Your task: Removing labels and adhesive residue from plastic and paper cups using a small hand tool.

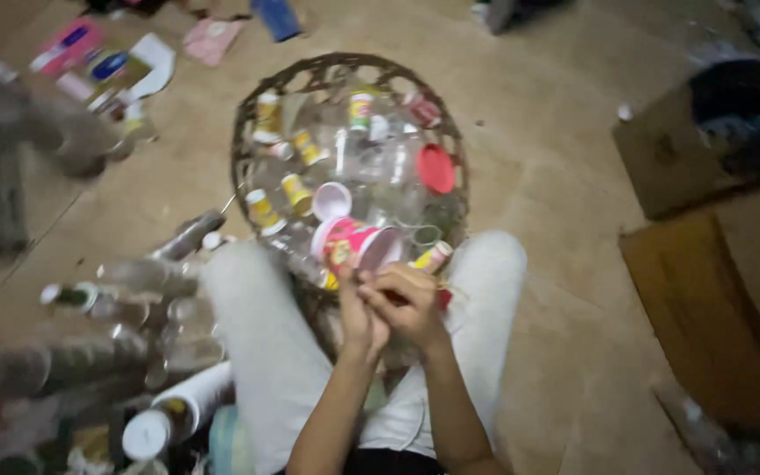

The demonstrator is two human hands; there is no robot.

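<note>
Close together over the lap, the left hand (358,317) and right hand (411,303) work on something small pinched between them; motion blur hides what it is, though a red bit shows just right of the right hand. Both sets of fingers are curled and pressed in, but what exactly they pinch I cannot tell. Touching the fingertips from the far side lies a pink printed cup (354,244), on its side with its mouth to the right, at the near rim of the round woven basket (248,132).

As a judgement, the sorting looks partway: the basket is already well filled, while a heap of clear plastic bottles (147,281) lies untouched on the floor to the left of the white-trousered knees (248,290).

Counting what is sharp enough: one basket; in it about five small bottles with yellow labels (294,189), one red lid (435,167), one white cup (331,200) and several clear bottles too blurred to number. One white tube with a cap (173,413) lies near left. Far left are scattered flat packets (68,46); to the right stand two cardboard boxes (714,299).
</note>
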